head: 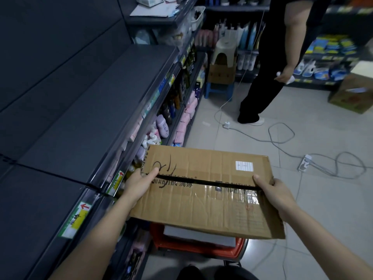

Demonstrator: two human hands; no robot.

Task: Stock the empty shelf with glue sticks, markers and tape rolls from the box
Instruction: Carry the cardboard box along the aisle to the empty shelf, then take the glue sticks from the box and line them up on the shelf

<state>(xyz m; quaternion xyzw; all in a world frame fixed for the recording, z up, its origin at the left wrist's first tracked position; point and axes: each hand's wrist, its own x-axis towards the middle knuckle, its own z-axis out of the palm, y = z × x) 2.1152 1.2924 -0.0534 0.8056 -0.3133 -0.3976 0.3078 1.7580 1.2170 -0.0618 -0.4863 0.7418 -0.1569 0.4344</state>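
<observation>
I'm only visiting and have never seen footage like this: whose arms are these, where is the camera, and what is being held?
No machine here: these are a person's own arms, filmed by one wide-angle camera worn on their head, looking forward and down. The left hand and right hand hold a cardboard box by its two ends, thumbs on top. Its flaps are closed, so the contents are hidden. To the left runs the dark shelf to be stocked; lower shelves hold bottles. Below the box a red basket shows. Another person stands further down the aisle, and cables trail across the floor.
</observation>
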